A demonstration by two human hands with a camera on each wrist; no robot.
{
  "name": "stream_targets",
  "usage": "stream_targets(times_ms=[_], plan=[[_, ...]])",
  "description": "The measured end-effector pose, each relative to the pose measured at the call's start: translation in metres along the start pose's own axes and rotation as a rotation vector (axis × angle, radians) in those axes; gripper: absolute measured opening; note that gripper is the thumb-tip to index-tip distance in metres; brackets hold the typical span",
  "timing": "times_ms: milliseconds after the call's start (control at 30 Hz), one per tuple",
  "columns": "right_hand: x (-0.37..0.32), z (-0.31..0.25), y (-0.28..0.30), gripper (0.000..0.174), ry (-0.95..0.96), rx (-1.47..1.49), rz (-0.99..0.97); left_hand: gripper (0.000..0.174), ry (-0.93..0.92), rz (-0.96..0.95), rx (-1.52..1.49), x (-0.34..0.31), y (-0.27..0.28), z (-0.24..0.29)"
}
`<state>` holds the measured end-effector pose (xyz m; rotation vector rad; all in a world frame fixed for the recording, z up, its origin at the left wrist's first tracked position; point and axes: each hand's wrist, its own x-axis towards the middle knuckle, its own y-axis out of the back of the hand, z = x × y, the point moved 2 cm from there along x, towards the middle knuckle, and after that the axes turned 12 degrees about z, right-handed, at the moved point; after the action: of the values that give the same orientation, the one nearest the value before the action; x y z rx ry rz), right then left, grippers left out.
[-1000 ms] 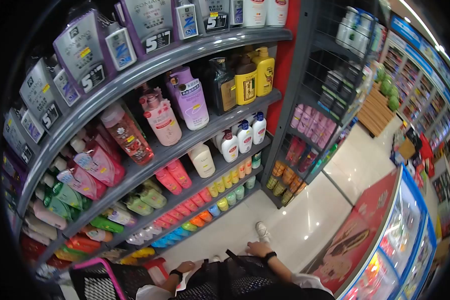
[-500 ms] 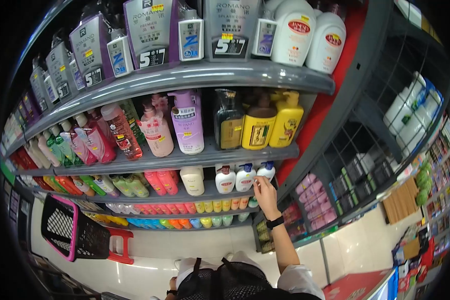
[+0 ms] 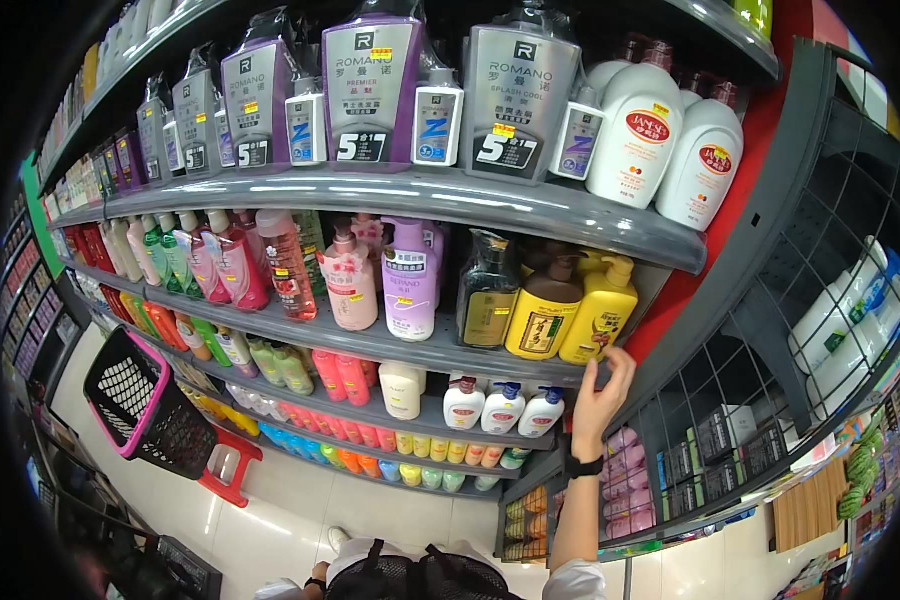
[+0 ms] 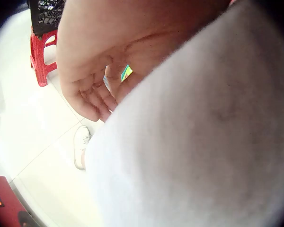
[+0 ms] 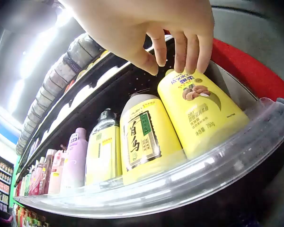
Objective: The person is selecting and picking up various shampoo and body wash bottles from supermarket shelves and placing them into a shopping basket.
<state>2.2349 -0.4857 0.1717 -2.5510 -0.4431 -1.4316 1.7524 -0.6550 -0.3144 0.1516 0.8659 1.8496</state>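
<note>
My right hand is raised to the shelf, its fingers spread and loosely bent, right beside the lower part of a yellow pump bottle in the head view. In the right wrist view the fingertips of this hand overlap the top of the yellow Rejoice bottle, holding nothing. A yellow bottle with a brown pump and a dark bottle stand to its left. Low by my body, my left hand hangs with loosely curled fingers and nothing in it; the sleeve partly hides it.
Above, a shelf edge juts out, bearing Romano bottles and white bottles. White pump bottles stand below. A wire rack rises at the right. A black basket with a red stool is on the left floor.
My right hand has risen from near my body, past the white pump bottles on the lower shelf, up to the yellow bottle. My left hand has dropped lower beside my body. The view has turned.
</note>
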Motion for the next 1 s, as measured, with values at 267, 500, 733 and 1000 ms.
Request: stream_targets(times_ms=[267, 500, 733, 1000], plan=[[0.041, -0.001, -0.021, 0.031, 0.038, 0.011, 0.099, 0.036, -0.056, -0.080, 0.105, 0.008, 0.005, -0.006], [0.073, 0.003, -0.042, 0.052, 0.121, -0.040, 0.078, 0.038, -0.077, -0.121, 0.186, 0.009, 0.015, -0.025], [0.087, 0.010, -0.066, 0.065, 0.133, -0.185, 0.069, 0.041, -0.021, -0.112, 0.255, -0.020, 0.044, -0.072], [0.098, 0.012, -0.059, 0.038, 0.112, -0.344, 0.064, 0.048, 0.243, 0.017, 0.227, -0.029, 0.026, -0.161]])
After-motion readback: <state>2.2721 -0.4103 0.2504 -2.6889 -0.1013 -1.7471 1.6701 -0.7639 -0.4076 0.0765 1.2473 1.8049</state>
